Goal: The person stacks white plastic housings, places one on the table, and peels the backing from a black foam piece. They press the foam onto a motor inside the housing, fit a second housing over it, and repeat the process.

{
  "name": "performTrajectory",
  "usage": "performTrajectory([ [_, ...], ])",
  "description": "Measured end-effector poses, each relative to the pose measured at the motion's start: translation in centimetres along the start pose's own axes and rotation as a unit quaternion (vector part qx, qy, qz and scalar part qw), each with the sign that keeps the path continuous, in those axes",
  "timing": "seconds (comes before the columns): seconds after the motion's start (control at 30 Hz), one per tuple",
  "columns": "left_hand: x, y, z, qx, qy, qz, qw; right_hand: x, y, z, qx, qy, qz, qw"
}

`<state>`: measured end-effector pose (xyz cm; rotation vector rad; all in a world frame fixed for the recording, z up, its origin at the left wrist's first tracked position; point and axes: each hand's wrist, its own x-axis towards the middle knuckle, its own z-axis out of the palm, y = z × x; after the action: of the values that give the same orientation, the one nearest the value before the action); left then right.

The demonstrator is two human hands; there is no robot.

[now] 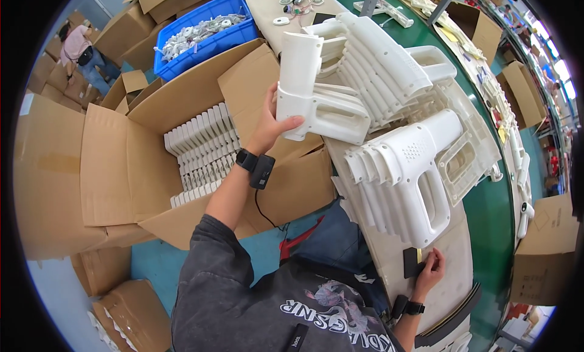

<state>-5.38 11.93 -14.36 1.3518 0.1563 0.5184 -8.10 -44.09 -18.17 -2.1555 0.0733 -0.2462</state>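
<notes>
My left hand [274, 121] is closed on a white plastic gun-shaped housing shell [300, 78], its thumb across the shell's face. The shell is held up at the bench edge, beside a row of nested white shells [380, 66]. Nearer to me, another stack of white shells [407, 157] with looped handles lies on the bench. Below that stack my right hand [429, 271] has its fingers curled by a small black pad [412, 264] with a yellow strip. Whatever may be between those fingers is too small to make out.
At left stands an open cardboard box [152, 124] with rows of white parts [204, 139]. Behind it a blue crate [213, 54] holds small grey-white pieces. A green conveyor [486, 230] runs past the bench, with cartons [544, 248] beyond. A person [91, 54] stands far left.
</notes>
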Motion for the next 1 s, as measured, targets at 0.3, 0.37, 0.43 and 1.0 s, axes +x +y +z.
performTrajectory([
  [0.3, -2.9, 2.9, -0.4, 0.074, 0.044, 0.051, 0.995, 0.1, 0.2, 0.0, -0.008, 0.006, 0.002, 1.000],
  [0.37, -3.0, 2.9, 0.2, 0.090, 0.056, 0.069, 0.992, 0.0, -0.1, 0.0, -0.012, 0.008, 0.003, 1.000],
  [0.43, -3.2, 2.1, 0.8, 0.163, 0.089, 0.164, 0.969, 0.0, -0.3, 0.0, -0.015, 0.008, 0.003, 1.000],
  [1.0, -2.1, -3.5, 4.8, 0.215, 0.070, 0.177, 0.958, -0.2, -0.6, -0.2, 0.013, 0.006, -0.002, 1.000],
])
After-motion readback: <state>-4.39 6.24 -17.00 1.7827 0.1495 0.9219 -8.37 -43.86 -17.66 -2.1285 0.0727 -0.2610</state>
